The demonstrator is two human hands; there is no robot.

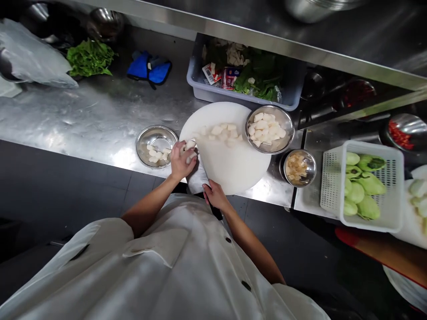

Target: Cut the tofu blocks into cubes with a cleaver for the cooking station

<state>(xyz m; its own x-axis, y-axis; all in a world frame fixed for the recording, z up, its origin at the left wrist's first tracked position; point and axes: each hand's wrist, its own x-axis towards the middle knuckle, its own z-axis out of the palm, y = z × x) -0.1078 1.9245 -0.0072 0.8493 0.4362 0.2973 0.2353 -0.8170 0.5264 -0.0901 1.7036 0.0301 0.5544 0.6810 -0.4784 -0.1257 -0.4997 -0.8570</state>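
Observation:
My right hand (pixel 216 194) is closed round the dark handle of a cleaver (pixel 198 177), whose wide blade lies over the left edge of the round white cutting board (pixel 233 171). My left hand (pixel 182 161) curls over a few white chunks (pixel 190 144) at the far end of the blade. Just left of that hand stands a shallow steel bowl (pixel 142 149) with several white pieces in it. More white chunks (pixel 225 131) lie across the upper part of the board. A steel bowl (pixel 289 141) full of similar chunks overlaps the board's right edge.
A small steel bowl (pixel 312 171) holds pale yellowish pieces. Farther right, a white basket (pixel 395 186) contains green vegetables. Behind the board is a grey bin (pixel 213 94) with leaves and packets, under a steel shelf (pixel 253 33). Another person's arm (pixel 383 253) shows at right.

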